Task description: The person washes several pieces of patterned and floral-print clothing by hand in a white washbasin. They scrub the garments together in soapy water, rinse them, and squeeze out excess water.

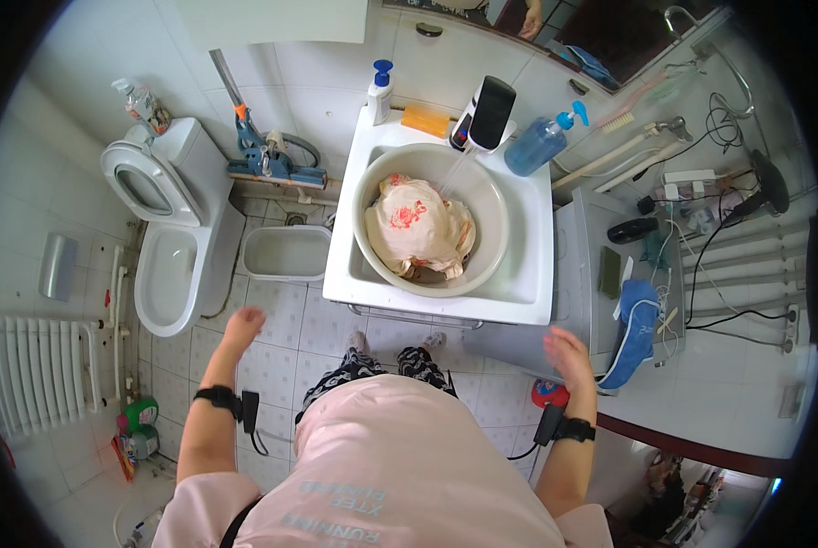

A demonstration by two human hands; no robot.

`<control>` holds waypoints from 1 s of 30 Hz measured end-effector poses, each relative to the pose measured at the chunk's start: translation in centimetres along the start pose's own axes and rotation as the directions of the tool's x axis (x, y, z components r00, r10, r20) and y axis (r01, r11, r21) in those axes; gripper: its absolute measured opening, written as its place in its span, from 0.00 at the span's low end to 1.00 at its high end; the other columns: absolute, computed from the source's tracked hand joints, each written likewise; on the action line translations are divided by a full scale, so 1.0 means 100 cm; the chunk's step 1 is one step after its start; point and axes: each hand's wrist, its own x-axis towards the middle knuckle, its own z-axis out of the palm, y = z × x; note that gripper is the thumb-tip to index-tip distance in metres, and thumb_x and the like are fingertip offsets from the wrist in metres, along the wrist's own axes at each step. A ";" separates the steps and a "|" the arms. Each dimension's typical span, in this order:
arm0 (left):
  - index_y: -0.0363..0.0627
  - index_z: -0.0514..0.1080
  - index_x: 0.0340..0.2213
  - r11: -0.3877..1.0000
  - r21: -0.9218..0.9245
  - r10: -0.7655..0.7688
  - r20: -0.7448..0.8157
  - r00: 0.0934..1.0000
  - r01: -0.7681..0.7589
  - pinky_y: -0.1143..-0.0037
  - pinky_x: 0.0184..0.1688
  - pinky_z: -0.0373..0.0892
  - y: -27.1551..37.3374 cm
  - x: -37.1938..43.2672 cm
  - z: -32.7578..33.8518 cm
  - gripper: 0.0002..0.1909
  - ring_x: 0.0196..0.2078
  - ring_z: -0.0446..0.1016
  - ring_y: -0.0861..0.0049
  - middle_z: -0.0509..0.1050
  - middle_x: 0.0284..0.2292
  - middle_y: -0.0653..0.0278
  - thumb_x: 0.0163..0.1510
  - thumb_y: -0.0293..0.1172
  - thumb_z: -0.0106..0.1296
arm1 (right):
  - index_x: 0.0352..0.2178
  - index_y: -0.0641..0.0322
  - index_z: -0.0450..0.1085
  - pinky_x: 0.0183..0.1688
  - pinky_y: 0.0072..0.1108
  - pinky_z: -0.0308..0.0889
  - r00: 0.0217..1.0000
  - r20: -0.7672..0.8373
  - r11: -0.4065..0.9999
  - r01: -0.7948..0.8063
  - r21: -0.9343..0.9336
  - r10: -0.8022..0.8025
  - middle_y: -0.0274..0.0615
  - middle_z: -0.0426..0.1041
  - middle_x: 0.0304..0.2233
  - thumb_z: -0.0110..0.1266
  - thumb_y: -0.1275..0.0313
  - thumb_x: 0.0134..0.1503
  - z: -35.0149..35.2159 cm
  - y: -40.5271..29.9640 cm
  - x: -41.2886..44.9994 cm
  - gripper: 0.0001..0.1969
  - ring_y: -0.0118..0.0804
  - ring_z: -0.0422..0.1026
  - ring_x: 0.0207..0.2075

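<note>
My left hand [245,327] hangs in the air over the tiled floor, holding nothing; its loosely bent fingers are a little blurred. On the other side, my right hand [566,349] is raised beside the front right corner of the sink, empty, with its fingers apart. Between and beyond them, a round beige basin [494,236] sits in the white sink [529,274]. Bunched in the basin lies a cream cloth [409,226] with a red flower print. Water runs into the basin from a black-and-white faucet [492,113]. Neither hand touches the basin or cloth.
Pump bottles, one white [380,99] and one blue [538,144], flank an orange box [425,121] behind the basin. Left are a toilet [169,274], a plastic tub [287,253] and a mop [265,161]. Right stands a grey washing machine [573,253] with cords and a blue cloth [635,329].
</note>
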 end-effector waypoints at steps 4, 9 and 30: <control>0.47 0.66 0.37 0.719 -0.209 -0.662 0.084 0.744 0.663 0.67 0.30 0.65 -0.123 -0.062 0.004 0.12 0.30 0.72 0.71 0.72 0.30 0.65 0.51 0.38 0.47 | 0.49 0.60 0.61 0.46 0.29 0.64 0.988 -0.023 0.940 -0.138 0.313 0.152 0.45 0.68 0.44 0.47 0.65 0.55 -0.013 0.045 -0.014 0.21 0.40 0.68 0.44; 0.47 0.66 0.38 0.599 -0.217 -0.754 0.174 0.634 0.771 0.64 0.36 0.65 -0.159 -0.098 0.019 0.15 0.36 0.71 0.67 0.71 0.37 0.63 0.52 0.41 0.47 | 0.51 0.61 0.58 0.48 0.29 0.63 0.994 0.056 0.880 -0.111 0.462 0.096 0.48 0.66 0.46 0.45 0.61 0.57 0.009 0.020 -0.004 0.23 0.42 0.67 0.46; 0.42 0.63 0.46 0.485 -0.826 0.373 -0.102 0.922 -0.288 0.76 0.45 0.66 0.273 -0.023 0.021 0.16 0.44 0.70 0.77 0.68 0.43 0.65 0.56 0.32 0.45 | 0.47 0.56 0.63 0.31 0.17 0.61 0.977 -0.111 0.961 0.202 0.188 -0.183 0.31 0.65 0.30 0.54 0.67 0.50 0.117 -0.099 0.017 0.21 0.24 0.62 0.29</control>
